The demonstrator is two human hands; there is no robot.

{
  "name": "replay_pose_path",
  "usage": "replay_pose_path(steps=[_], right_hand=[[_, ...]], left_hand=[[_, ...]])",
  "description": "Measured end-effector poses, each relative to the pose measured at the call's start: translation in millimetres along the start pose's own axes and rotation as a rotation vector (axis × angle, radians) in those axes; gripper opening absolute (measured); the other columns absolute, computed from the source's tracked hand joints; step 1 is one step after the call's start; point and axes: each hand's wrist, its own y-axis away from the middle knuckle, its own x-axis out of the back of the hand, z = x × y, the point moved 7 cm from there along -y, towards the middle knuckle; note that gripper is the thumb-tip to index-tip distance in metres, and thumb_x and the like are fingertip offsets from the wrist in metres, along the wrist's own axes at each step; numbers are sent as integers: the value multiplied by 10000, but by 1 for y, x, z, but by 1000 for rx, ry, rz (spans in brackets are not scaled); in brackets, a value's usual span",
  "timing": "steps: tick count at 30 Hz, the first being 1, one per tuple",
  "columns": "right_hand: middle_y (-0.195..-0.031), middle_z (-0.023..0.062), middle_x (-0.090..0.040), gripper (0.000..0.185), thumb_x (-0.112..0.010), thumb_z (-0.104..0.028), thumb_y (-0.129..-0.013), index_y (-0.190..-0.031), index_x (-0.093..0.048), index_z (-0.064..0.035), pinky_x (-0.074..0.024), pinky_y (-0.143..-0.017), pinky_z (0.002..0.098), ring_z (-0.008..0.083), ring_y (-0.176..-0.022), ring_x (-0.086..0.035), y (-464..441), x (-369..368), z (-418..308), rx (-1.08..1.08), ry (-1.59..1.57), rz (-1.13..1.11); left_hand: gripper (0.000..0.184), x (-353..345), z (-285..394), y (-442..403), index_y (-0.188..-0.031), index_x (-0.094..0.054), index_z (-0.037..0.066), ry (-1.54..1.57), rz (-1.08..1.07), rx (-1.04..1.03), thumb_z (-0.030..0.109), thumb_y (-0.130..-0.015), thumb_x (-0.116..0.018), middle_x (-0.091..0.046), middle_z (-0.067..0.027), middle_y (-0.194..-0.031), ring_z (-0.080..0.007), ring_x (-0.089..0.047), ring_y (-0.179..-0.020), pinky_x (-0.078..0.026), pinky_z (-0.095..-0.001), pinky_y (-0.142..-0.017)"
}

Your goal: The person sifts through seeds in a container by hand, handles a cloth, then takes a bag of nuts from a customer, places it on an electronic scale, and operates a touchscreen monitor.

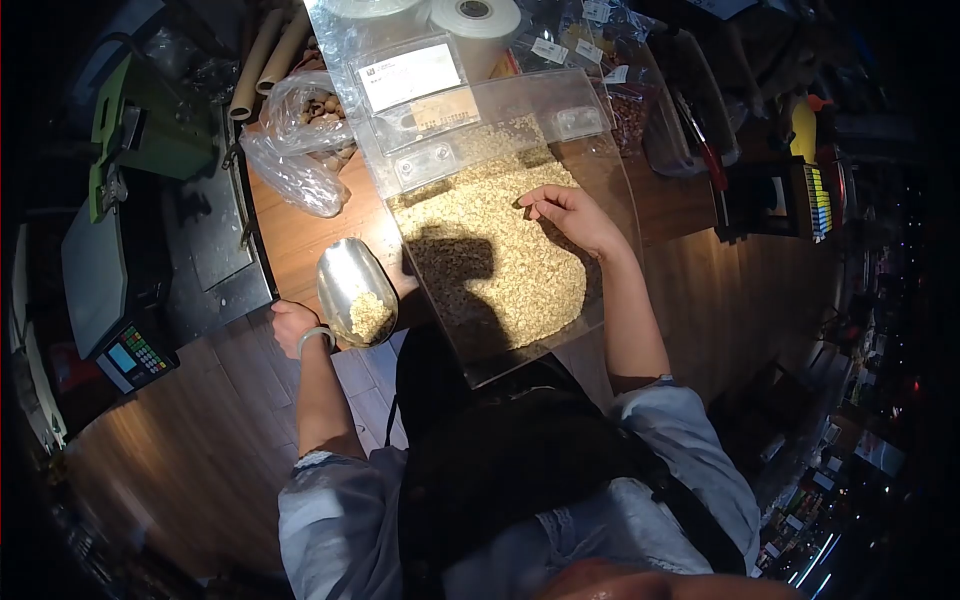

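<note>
My right hand (570,216) is over a clear bin (622,190) of pale, flaked grain (530,270) that looks like oats. Thumb and forefinger pinch together just above the flakes, and a small dark speck shows at the fingertips, too small to name. A metal scoop (346,275) lies on the wooden table (285,225) left of the bin, with a small heap of flakes in it. Beside the scoop, my left hand (294,325), with a bangle at the wrist, curls round the table's near left corner. Its fingers are partly hidden.
Plastic bags of round brown nuts (315,150) lie behind the scoop. A weighing scale (135,355) and a green machine (165,130) stand left. A roll of film (475,15), cardboard tubes (257,65) and labelled bags (628,105) are behind the bin.
</note>
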Motion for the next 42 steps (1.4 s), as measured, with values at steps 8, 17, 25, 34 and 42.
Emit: replay_pose_path(steps=[8,17,25,34,42], right_hand=[[-744,-27,-536,184,-522,-91,-944,-1076,-631,-23,-412,-607,220,62,-658,-478,9,-24,-15,-82,-31,-26],[-723,-45,-519,140,-602,-51,-895,-1028,-638,-25,-403,-572,213,48,-635,-458,-1,-48,-20,195,111,-54],[-724,-9,-574,146,-691,-13,-798,-934,-640,0,-432,-581,243,65,-659,-516,43,-26,-12,-8,85,-91],[-731,-32,-570,187,-724,-21,-782,-949,-641,-8,-416,-556,225,44,-639,-495,58,-38,-8,27,154,26],[-719,-33,-589,118,-711,-34,-791,-895,-660,-10,-425,-586,207,41,-652,-509,67,-33,-8,13,7,166]], left_hand=[[617,2,2,2,-1013,-672,3,2,28,-11,414,-936,-217,-655,-229,-1038,-415,-610,-991,-478,-508,-849],[619,-2,-2,-4,-1005,-672,-7,7,27,-18,414,-929,-224,-654,-228,-1039,-419,-607,-994,-476,-504,-852],[623,-1,-2,-3,-996,-675,-6,17,6,-13,410,-930,-216,-653,-229,-1039,-420,-606,-993,-473,-502,-860],[643,-2,-1,-4,-1048,-664,-14,7,-46,-16,418,-931,-202,-649,-212,-1080,-395,-602,-1033,-467,-489,-877],[656,-1,-1,-4,-1019,-671,-22,39,-76,-34,414,-932,-189,-649,-230,-1060,-413,-597,-1027,-461,-495,-883]])
